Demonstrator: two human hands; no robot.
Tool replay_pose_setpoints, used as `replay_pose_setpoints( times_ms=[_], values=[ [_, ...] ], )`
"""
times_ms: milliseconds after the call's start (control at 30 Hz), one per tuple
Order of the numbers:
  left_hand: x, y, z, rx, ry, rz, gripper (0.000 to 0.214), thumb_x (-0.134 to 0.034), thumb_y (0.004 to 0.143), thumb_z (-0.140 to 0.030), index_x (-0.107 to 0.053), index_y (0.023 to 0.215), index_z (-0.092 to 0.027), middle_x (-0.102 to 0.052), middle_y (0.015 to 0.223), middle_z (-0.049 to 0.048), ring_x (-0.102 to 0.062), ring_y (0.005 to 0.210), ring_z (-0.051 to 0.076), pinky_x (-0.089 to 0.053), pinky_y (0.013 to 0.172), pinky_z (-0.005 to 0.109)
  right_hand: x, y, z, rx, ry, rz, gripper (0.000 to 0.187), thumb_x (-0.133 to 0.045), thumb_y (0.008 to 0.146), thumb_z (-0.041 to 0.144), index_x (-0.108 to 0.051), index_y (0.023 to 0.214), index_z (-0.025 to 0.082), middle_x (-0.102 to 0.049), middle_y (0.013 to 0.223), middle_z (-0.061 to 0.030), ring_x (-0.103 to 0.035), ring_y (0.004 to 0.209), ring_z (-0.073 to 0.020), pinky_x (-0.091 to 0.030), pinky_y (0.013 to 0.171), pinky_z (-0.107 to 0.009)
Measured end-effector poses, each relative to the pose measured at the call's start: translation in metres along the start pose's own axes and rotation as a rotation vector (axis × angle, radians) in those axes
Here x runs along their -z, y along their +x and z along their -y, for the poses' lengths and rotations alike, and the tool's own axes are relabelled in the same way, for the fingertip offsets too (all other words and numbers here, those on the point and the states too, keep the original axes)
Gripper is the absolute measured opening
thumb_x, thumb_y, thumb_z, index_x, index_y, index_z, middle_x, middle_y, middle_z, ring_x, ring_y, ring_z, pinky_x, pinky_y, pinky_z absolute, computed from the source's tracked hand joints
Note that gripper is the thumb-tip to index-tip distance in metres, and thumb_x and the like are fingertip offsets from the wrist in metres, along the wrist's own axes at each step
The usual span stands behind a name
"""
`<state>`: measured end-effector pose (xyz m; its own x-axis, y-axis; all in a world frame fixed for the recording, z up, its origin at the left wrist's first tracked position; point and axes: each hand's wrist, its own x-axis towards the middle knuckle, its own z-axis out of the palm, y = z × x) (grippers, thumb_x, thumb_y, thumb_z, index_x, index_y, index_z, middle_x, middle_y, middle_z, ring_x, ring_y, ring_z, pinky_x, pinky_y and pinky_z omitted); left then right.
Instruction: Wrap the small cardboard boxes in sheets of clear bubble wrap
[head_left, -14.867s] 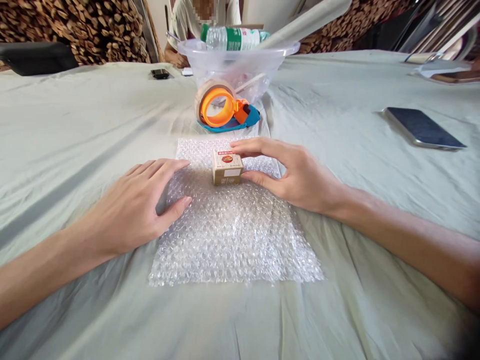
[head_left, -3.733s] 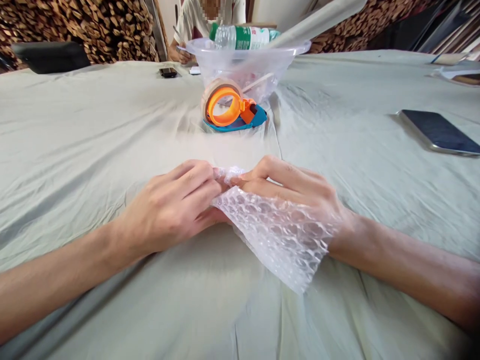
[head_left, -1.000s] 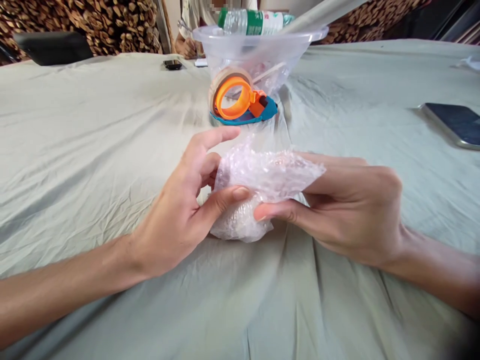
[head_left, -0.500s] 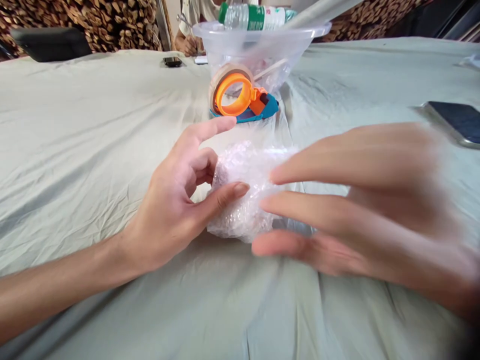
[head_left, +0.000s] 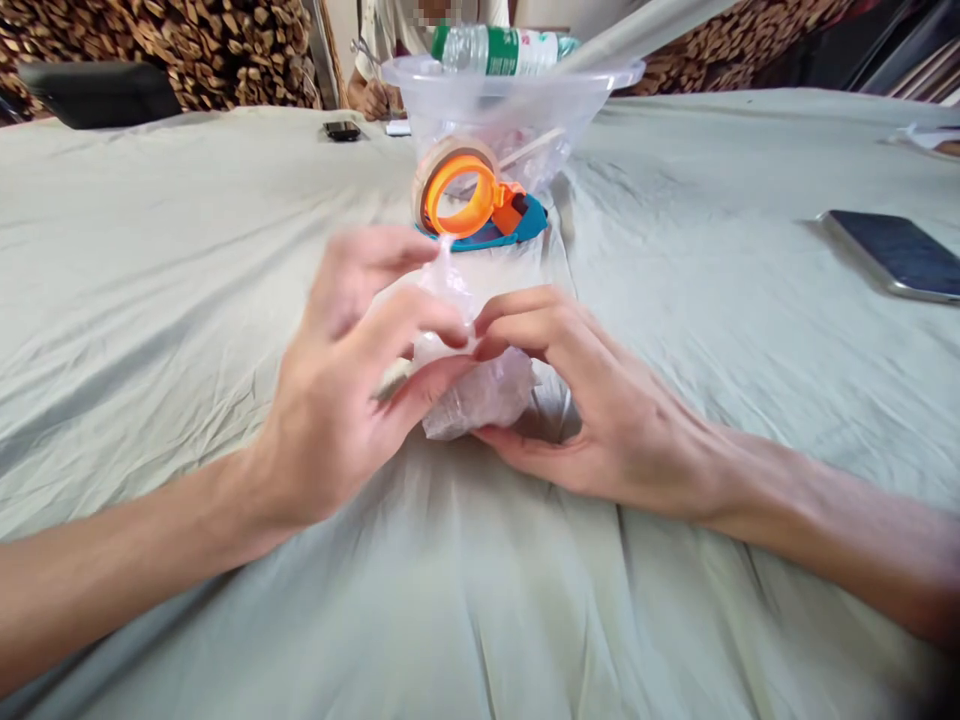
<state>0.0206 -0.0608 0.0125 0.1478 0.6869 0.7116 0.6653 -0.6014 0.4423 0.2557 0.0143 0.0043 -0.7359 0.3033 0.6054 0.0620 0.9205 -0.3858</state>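
Note:
A bundle of bubble wrap sits between my hands on the cloth-covered table. My left hand curls round its left side, thumb and fingers closed on the wrap, slightly blurred. My right hand closes on the right side, fingertips meeting the left hand's on top. The small box that was laid on the wrap is hidden inside it. Just beyond the bundle lies an orange and blue tape dispenser with a roll of tape.
A clear plastic basin stands behind the dispenser, a green-labelled water bottle across its rim. A phone lies at the right, a small dark phone far back. A person's hand rests beyond the basin.
The flat bubble wrap with the box on it has been folded round the box. In the last half second my right hand came back down onto the bundle and both hands closed on it.

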Motion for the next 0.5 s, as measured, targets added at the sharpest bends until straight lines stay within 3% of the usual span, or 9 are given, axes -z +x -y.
replay_pose_setpoints(
  times_ms=[67, 133, 200, 300, 500],
  values=[
    [0.002, -0.001, 0.003, -0.112, 0.104, 0.095, 0.014, -0.063, 0.115, -0.028, -0.074, 0.125, -0.031, -0.067, 0.154, 0.0075, -0.063, 0.152, 0.029, -0.066, 0.118, 0.050, 0.000, 0.002, -0.002, -0.025, -0.039, -0.037, 0.043, -0.076, 0.097, 0.017, -0.057, 0.133, 0.031, -0.066, 0.137, -0.0102, -0.068, 0.133, -0.0294, -0.065, 0.113, -0.050],
    [0.001, -0.001, 0.008, -0.145, 0.125, 0.202, 0.031, -0.058, 0.118, -0.034, -0.067, 0.147, -0.028, -0.067, 0.163, 0.0100, -0.059, 0.160, 0.032, -0.053, 0.134, 0.058, 0.001, 0.004, -0.004, -0.098, -0.087, -0.074, 0.038, -0.073, 0.098, 0.016, -0.059, 0.130, 0.031, -0.067, 0.139, -0.0105, -0.066, 0.138, -0.0303, -0.062, 0.119, -0.052],
    [-0.001, -0.003, 0.013, -0.121, 0.142, 0.283, 0.052, -0.065, 0.115, -0.039, -0.055, 0.164, -0.026, -0.059, 0.173, 0.0126, -0.052, 0.167, 0.036, -0.047, 0.138, 0.060, 0.002, 0.006, -0.007, -0.170, -0.107, -0.094, 0.037, -0.071, 0.099, 0.016, -0.060, 0.131, 0.031, -0.067, 0.141, -0.0110, -0.065, 0.140, -0.0307, -0.061, 0.120, -0.051],
    [-0.005, -0.004, 0.019, -0.054, 0.151, 0.349, 0.072, -0.070, 0.110, -0.033, -0.041, 0.176, -0.031, -0.043, 0.185, 0.0097, -0.044, 0.171, 0.037, -0.045, 0.140, 0.059, 0.002, 0.006, -0.015, -0.214, -0.064, -0.102, 0.043, -0.074, 0.098, 0.019, -0.062, 0.138, 0.029, -0.067, 0.148, -0.0117, -0.065, 0.142, -0.0321, -0.062, 0.120, -0.052],
    [-0.007, 0.001, 0.026, 0.000, 0.156, 0.345, 0.065, -0.064, 0.110, -0.026, -0.044, 0.173, -0.028, -0.054, 0.176, 0.0090, -0.057, 0.160, 0.032, -0.053, 0.134, 0.050, 0.002, 0.004, -0.027, -0.213, -0.044, -0.061, 0.058, -0.075, 0.101, 0.022, -0.064, 0.157, 0.026, -0.066, 0.165, -0.0098, -0.065, 0.149, -0.0342, -0.053, 0.132, -0.059]
  ],
)
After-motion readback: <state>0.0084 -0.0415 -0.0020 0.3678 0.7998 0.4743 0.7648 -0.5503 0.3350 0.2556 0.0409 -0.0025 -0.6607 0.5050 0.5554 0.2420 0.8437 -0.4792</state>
